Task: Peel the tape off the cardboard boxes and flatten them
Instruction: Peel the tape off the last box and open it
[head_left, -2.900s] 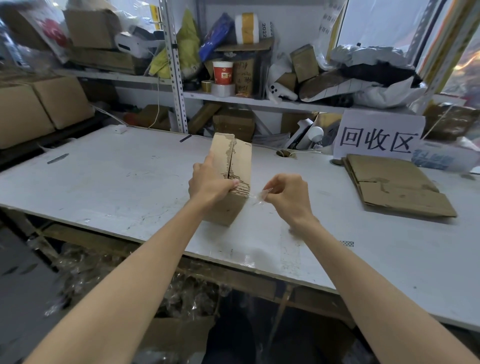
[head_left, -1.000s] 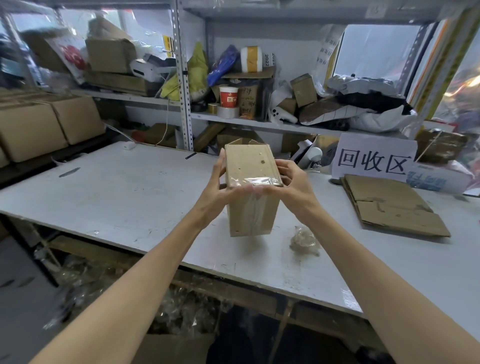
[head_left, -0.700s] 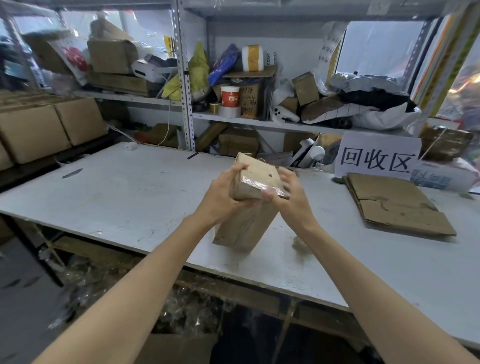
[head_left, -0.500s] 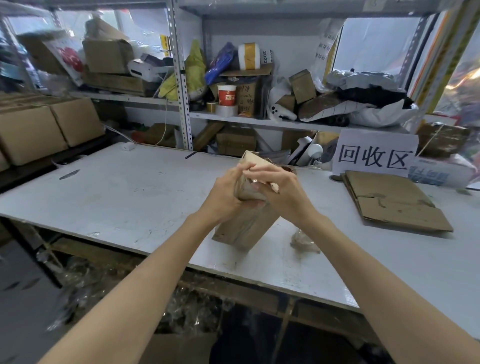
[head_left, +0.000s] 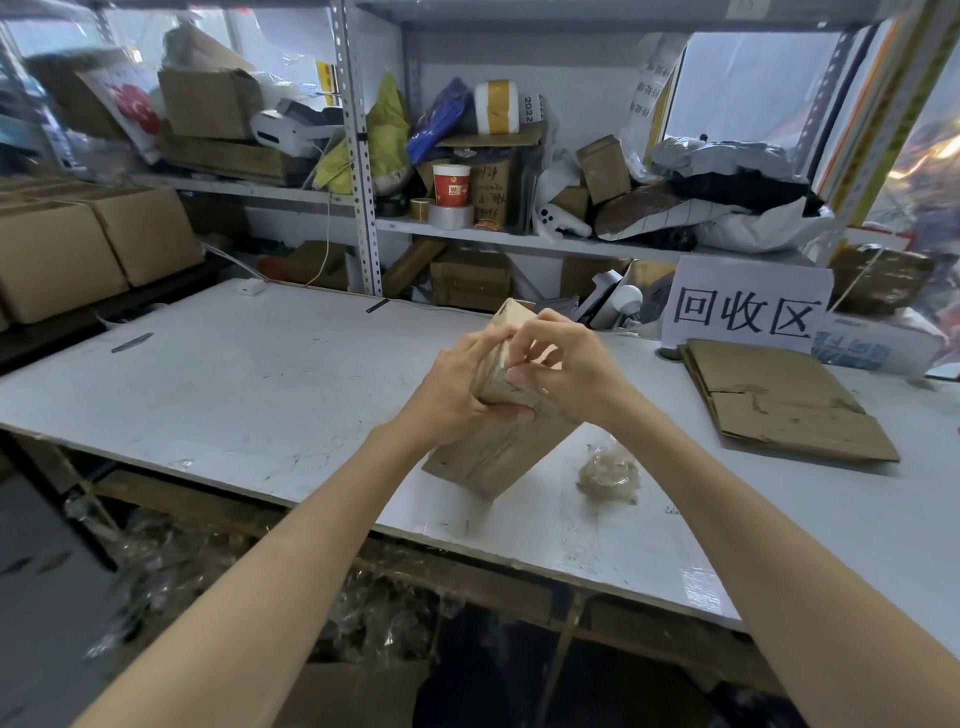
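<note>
Brown corrugated card fills the middle of my view: the cardboard box (head_left: 496, 449) stands tilted on the white table (head_left: 234, 384), near its front edge, with its lower end down on the surface and its upper end raised between both hands.

The left hand (head_left: 454, 387) grips the box from the left side. Its fingers are wrapped over the far face, and the thumb is curled across the near face just under the top end, so that hand is closed firmly on the card.

The right hand (head_left: 563, 369) sits over the top end. Its fingers are bent in a loose claw with gaps between them, and the fingertips (head_left: 519, 338) are down on the upper face. The thumb meets them at the near edge, where a glossy band of clear tape (head_left: 501, 387) crosses the box. It is nipping at that tape, though I cannot tell from here whether any strip has lifted.

Just right of the box, apart from it, a crumpled wad of peeled tape (head_left: 608, 475) lies on the table. Farther right, flattened cardboard (head_left: 779, 400) lies stacked in front of a white paper sign (head_left: 748, 306) with black characters. Behind the table, metal shelving (head_left: 358, 156) is crowded with boxes, bags and tape rolls.
</note>
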